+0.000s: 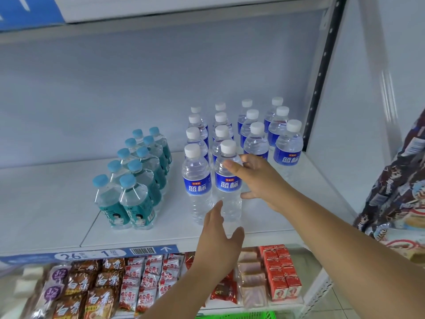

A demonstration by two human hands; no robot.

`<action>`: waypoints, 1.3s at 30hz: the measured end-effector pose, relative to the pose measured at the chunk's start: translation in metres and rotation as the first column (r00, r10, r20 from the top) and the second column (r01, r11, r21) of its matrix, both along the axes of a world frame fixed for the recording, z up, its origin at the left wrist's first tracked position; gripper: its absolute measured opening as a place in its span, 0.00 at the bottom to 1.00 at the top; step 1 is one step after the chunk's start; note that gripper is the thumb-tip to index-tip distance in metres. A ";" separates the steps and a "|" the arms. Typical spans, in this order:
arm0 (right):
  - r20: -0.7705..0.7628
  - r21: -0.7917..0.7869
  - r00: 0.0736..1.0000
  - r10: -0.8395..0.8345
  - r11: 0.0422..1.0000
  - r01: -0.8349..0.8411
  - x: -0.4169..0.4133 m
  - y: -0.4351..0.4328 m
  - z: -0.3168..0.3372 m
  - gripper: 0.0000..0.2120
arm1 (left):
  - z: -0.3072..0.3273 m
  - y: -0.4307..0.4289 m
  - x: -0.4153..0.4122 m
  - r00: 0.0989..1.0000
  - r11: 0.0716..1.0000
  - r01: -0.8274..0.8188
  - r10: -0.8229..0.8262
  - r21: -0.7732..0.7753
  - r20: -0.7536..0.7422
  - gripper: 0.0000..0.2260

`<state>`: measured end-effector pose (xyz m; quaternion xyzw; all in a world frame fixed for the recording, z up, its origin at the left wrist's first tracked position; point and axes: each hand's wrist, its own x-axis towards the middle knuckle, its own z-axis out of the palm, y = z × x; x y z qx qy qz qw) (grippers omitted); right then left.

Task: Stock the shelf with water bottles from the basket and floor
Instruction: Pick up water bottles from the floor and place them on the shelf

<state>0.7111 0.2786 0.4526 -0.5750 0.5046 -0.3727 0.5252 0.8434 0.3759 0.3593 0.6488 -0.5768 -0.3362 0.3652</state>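
The single head-worn camera looks forward and slightly down, close to the white shelf (pixel 57 203).

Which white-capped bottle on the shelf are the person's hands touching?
The front bottle of the second white-capped column from the left: the right hand holds its shoulder and the left hand touches its lower part.

Blue-label bottles (pixel 224 183) (white caps (pixel 228 147)), teal-label bottles (pixel 138 212)
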 end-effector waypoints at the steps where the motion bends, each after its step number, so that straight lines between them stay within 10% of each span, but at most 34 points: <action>1: -0.013 -0.027 1.000 -0.006 1.000 0.006 0.001 0.001 -0.001 0.24 | -0.001 0.000 0.001 1.000 1.000 -0.005 0.005 0.004 0.006 0.33; 7: -0.034 -0.074 0.987 -0.157 0.985 0.154 -0.001 0.012 -0.010 0.33 | 0.000 0.001 0.013 0.996 1.000 -0.015 0.016 -0.017 0.087 0.25; 17: -0.092 -0.240 0.977 -0.190 0.957 0.163 -0.004 0.038 -0.035 0.05 | 0.005 0.022 0.047 0.977 0.998 -0.042 0.033 0.042 0.210 0.11; 39: -0.332 -0.056 0.943 -0.003 0.998 -0.017 0.139 0.165 -0.117 0.07 | -0.047 0.115 0.213 0.961 0.970 0.137 -0.179 0.199 0.211 0.03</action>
